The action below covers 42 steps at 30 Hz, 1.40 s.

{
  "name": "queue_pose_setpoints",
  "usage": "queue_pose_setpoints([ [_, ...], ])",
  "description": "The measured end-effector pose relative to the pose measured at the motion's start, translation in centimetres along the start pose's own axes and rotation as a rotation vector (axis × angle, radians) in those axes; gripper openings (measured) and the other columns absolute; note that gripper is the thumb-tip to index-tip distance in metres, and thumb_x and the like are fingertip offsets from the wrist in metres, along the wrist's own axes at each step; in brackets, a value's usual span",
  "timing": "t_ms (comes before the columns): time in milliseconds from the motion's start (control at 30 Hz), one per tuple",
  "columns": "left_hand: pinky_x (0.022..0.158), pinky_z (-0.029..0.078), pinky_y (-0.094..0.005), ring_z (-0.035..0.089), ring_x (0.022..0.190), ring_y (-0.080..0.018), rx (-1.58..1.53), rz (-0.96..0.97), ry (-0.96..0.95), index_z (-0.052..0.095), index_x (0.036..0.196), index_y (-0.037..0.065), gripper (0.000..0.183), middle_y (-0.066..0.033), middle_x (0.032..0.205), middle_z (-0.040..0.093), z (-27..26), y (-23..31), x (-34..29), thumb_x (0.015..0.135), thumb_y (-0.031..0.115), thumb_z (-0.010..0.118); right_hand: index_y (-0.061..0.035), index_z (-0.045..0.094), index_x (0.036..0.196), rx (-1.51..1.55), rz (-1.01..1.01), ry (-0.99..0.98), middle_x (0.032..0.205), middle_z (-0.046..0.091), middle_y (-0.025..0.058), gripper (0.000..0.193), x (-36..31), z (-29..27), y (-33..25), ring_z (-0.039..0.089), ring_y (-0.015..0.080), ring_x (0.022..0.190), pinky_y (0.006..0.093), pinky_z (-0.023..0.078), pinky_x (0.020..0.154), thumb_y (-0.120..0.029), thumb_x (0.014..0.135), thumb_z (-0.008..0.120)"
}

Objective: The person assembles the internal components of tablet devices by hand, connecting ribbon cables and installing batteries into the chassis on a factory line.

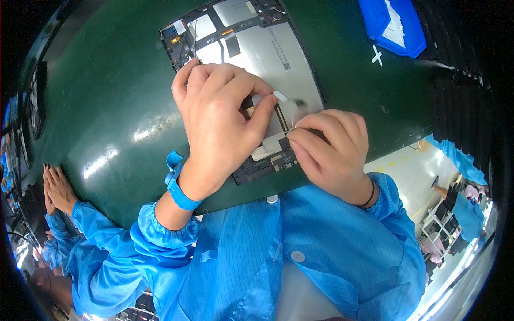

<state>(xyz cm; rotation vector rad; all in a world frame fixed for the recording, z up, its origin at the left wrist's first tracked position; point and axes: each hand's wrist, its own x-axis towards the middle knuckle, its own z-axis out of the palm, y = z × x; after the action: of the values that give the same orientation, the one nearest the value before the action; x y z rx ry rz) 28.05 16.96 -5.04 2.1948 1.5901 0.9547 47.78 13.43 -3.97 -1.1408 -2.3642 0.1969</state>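
An opened tablet [302, 75], its inner parts showing, lies on a dark green table [134, 80]. The left hand [217, 115] pinches a small white tab [281, 97] between thumb and forefinger above it. The right hand's [337, 144] thumb and forefinger press together at a dark strip's [281, 117] lower end; what they grip, I cannot tell.

No words are legible; tiny print [277, 45] and a square code [287, 66] lie toward the silver panel [262, 69] right edge.
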Motion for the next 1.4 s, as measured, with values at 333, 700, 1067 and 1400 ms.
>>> queue_pose_setpoints([
  [333, 0.104, 0.029, -0.0452, 0.054, 0.089, -0.0236, -0.038, -0.058, -0.013, 0.070, 0.074, 0.015, 0.009, 0.0002, 0.074, 0.058, 0.0, -0.3, -0.2, 0.068, 0.015, 0.078, -0.0138, 0.066, 0.087, 0.023, 0.000, 0.000, 0.093, 0.060, -0.0015, 0.019, 0.4, 0.2, -0.2, 0.059, 0.0189, 0.087, 0.0364, 0.042, 0.076, -0.015, 0.069, 0.073],
  [700, 0.103, 0.032, -0.0430, 0.056, 0.086, -0.0214, 0.028, -0.022, -0.027, 0.071, 0.079, 0.015, 0.012, -0.0011, 0.078, 0.061, -0.2, -0.4, -0.3, 0.072, 0.020, 0.078, -0.0099, 0.065, 0.087, -0.054, -0.131, -0.155, 0.113, 0.067, 0.0041, 0.015, 1.0, -0.3, -0.1, 0.058, 0.0260, 0.119, 0.0391, 0.044, 0.092, -0.018, 0.075, 0.069],
  [1067, 0.106, 0.028, -0.0482, 0.054, 0.085, -0.0227, -0.030, -0.064, 0.020, 0.066, 0.083, 0.014, 0.012, 0.0017, 0.071, 0.058, 0.5, 0.3, 0.0, 0.073, 0.013, 0.072, -0.0011, 0.059, 0.107, -0.176, -0.070, -0.293, 0.115, 0.066, 0.0127, 0.039, 1.6, -1.5, -1.5, 0.051, 0.0343, 0.127, 0.0512, 0.036, 0.107, -0.025, 0.078, 0.065],
  [1400, 0.106, 0.027, -0.0460, 0.054, 0.094, -0.0250, -0.262, -0.139, 0.189, 0.058, 0.106, 0.005, 0.027, -0.0046, 0.090, 0.060, 1.4, 0.1, -0.7, 0.080, 0.010, 0.064, -0.0040, 0.056, 0.121, -0.026, 0.011, -0.347, 0.133, 0.059, 0.0107, 0.044, 2.5, -1.6, 0.5, 0.042, 0.0341, 0.136, 0.0516, 0.026, 0.112, -0.016, 0.079, 0.063],
])
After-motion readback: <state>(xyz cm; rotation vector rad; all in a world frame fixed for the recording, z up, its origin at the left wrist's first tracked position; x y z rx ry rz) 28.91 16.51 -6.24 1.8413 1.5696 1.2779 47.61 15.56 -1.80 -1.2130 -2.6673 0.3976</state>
